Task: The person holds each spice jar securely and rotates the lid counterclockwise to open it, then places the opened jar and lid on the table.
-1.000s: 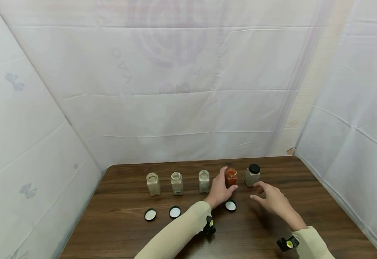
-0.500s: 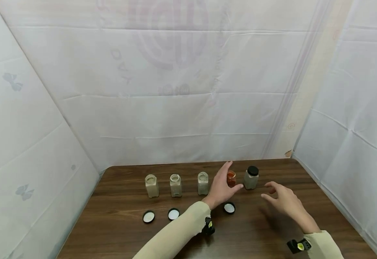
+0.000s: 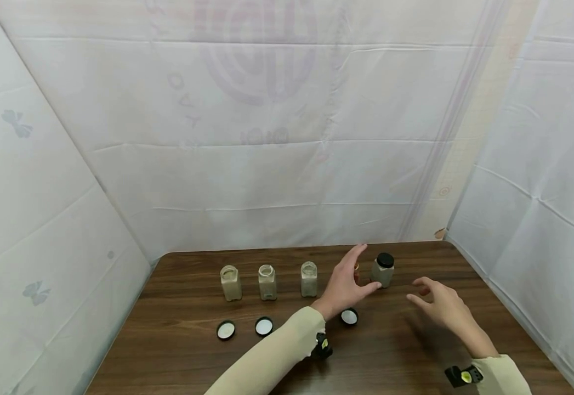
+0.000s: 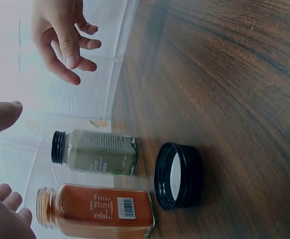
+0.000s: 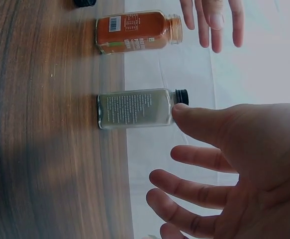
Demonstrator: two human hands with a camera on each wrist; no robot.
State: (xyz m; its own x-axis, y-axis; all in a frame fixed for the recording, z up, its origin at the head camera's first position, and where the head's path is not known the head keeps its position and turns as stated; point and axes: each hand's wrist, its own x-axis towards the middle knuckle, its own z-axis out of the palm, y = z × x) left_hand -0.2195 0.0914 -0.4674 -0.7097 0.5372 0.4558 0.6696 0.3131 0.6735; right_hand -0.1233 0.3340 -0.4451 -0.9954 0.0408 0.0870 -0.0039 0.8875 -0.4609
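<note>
My left hand (image 3: pixel 343 282) hovers above the open orange-red spice jar (image 4: pixel 105 211), apart from it, with fingers spread and nothing held. In the head view that hand hides most of the jar. Just right of it stands a spice jar with a black cap (image 3: pixel 382 271), upright and filled with something greyish. Off to the right of this capped jar is my right hand (image 3: pixel 442 307), its fingers loosely bent and holding nothing. A black lid (image 3: pixel 349 316) with a white liner lies upturned in front of the orange-red jar.
Three uncapped jars of pale contents stand in a row to the left: a left jar (image 3: pixel 231 283), a middle jar (image 3: pixel 267 283) and a right jar (image 3: pixel 308 280). Two upturned lids lie before them, a left lid (image 3: pixel 226 330) and another lid (image 3: pixel 264 326). White cloth (image 3: pixel 267 181) surrounds the table.
My left hand has let go of the orange-red jar, spread its fingers and shifted right, toward the capped jar. My right hand has moved right, away from the capped jar.
</note>
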